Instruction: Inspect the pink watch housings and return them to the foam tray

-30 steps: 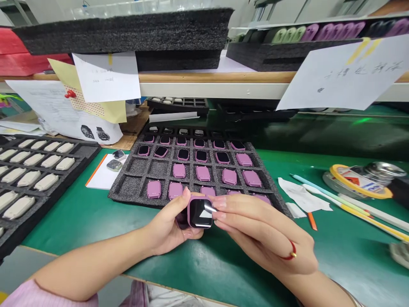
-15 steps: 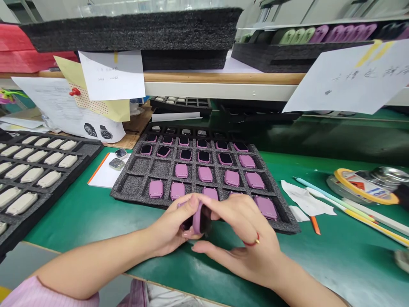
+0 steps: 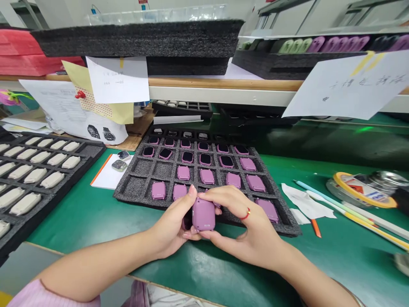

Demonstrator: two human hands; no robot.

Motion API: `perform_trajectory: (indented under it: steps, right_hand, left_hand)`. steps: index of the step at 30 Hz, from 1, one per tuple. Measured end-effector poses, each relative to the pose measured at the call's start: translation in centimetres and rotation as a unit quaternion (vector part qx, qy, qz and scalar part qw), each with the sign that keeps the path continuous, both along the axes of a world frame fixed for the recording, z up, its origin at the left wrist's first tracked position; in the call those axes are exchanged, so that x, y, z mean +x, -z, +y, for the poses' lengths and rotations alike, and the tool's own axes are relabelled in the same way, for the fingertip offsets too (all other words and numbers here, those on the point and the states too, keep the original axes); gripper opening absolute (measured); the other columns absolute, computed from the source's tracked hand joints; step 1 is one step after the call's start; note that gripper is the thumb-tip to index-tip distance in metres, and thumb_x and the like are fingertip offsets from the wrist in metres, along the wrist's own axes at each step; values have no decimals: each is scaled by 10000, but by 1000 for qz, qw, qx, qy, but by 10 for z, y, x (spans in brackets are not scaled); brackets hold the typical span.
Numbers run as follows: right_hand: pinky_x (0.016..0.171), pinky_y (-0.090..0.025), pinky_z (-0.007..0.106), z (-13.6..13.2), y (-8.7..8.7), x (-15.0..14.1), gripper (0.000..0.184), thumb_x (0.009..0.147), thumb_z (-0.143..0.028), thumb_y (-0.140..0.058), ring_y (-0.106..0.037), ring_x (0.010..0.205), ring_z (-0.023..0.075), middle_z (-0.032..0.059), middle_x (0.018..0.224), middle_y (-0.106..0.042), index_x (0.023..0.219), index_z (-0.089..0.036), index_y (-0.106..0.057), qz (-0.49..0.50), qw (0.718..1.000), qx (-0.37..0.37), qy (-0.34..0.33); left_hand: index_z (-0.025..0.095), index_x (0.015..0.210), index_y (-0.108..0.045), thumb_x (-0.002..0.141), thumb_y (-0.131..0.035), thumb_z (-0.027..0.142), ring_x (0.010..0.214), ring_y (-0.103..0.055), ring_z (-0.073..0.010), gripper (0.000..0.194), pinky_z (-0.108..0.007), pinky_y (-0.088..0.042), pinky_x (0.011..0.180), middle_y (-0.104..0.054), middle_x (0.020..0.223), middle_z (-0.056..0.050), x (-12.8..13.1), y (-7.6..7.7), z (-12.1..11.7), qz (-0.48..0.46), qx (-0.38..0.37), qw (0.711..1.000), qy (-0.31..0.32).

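My right hand (image 3: pixel 246 226) grips a purple smartwatch case (image 3: pixel 203 214) between thumb and index finger, its plain purple back facing me. My left hand (image 3: pixel 174 226) is closed beside it, its fingertips at the case's lower left edge. Within the left palm shows part of a second, dark-faced smartwatch (image 3: pixel 187 221), mostly hidden by the hand and the case. Just behind both hands lies a black foam tray (image 3: pixel 136 188). Purple cases fill its near rows, back up, and dark-screened purple watches (image 3: pixel 187 157) sit farther back. Several compartments at its left show bare foam.
Another foam tray (image 3: pixel 92 150) with cream cases stands at left. Two loose watches (image 3: pixel 119 165) rest by a white pad (image 3: pixel 105 177). Pens (image 3: pixel 322 199), paper scraps (image 3: pixel 298 200) and a tape roll (image 3: pixel 361 192) lie at right. A shelf (image 3: pixel 223 94) overhangs the back.
The purple case in my right hand has turned from edge-on to back toward me. My right thumb has come in against its lower edge. The view has tilted slightly up.
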State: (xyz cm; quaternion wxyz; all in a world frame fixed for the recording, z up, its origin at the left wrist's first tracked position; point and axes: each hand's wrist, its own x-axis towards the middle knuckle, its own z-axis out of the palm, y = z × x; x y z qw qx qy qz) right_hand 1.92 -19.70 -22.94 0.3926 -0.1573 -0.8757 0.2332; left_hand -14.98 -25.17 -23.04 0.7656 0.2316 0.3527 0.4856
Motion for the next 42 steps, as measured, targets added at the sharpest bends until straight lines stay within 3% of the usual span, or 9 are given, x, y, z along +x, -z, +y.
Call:
perform_trajectory:
  steps: [4,9,14,16,20,23,27,33,42]
  right_hand:
    - [864,-569,376,36,-3,-16,333,854,-305,-696,-693,952,223,75,1078,-724,1166,-216,-620,14,993,-86,77]
    - [965,-528,462,70,4,-75,308,758,-320,-775,-670,1023,277,99,1061,-720,1024,-187,-699,-65,988,-83,109]
    - [1100,-405,597,71,27,-131,372,774,-270,-783,-573,1250,366,188,1239,-670,1114,-145,-701,-98,988,-72,98]
    - [1134,-366,611,70,28,-133,424,808,-272,-761,-521,1328,369,202,1323,-633,1200,-146,-661,-86,988,-78,105]
    - [1114,-422,534,64,9,-100,381,944,-354,-613,-567,1284,293,161,1335,-635,1279,-175,-590,-27,988,-91,120]
    - [1016,-511,473,47,-6,-60,285,1016,-399,-487,-650,1145,247,118,1208,-683,1195,-212,-605,19,987,-105,122]
    - [994,-531,482,18,-6,-18,298,886,-496,-691,-620,1205,297,112,1149,-672,955,-234,-568,56,997,-36,35]
    - [1017,-532,505,-1,4,-7,182,838,-214,-754,-596,1256,308,113,1174,-679,910,-231,-588,12,997,67,45]
    - [844,-612,395,-2,-6,-9,93,887,-214,-703,-730,948,235,76,947,-760,798,-230,-679,120,983,-96,103]
  left_hand:
    - [154,800,-563,735,-747,657,474,-370,-27,540,-152,-158,398,-563,666,15,-1,-4,-1,1,-9,1000,-6]
    - [165,772,-545,472,-965,478,484,-466,-34,604,-180,-327,448,-612,733,20,-3,1,-4,85,-4,975,205]
    - [208,831,-502,719,-613,817,506,-618,-142,629,-240,-403,448,-706,744,-50,-7,17,1,64,24,941,333]
    - [207,821,-511,787,-477,845,465,-594,-140,640,-228,-321,396,-705,690,-60,-7,18,2,69,38,943,322]
    - [146,797,-635,808,-523,785,385,-346,-61,649,-239,-155,393,-675,639,-46,-5,13,1,135,49,970,197]
    - [101,877,-706,836,-502,761,432,-341,-57,692,-240,-162,441,-683,696,-71,-4,7,2,117,32,987,102]
    - [105,856,-697,786,-655,690,465,-399,-59,591,-220,-180,452,-655,697,-57,-6,4,4,18,9,1000,7]
    - [101,812,-675,709,-784,641,488,-434,-31,560,-149,-202,406,-636,746,-49,-5,6,6,-67,-1,998,4]
    - [103,853,-720,804,-748,561,469,-406,-26,461,-133,-262,410,-628,689,-37,-4,8,6,-80,7,997,-8]
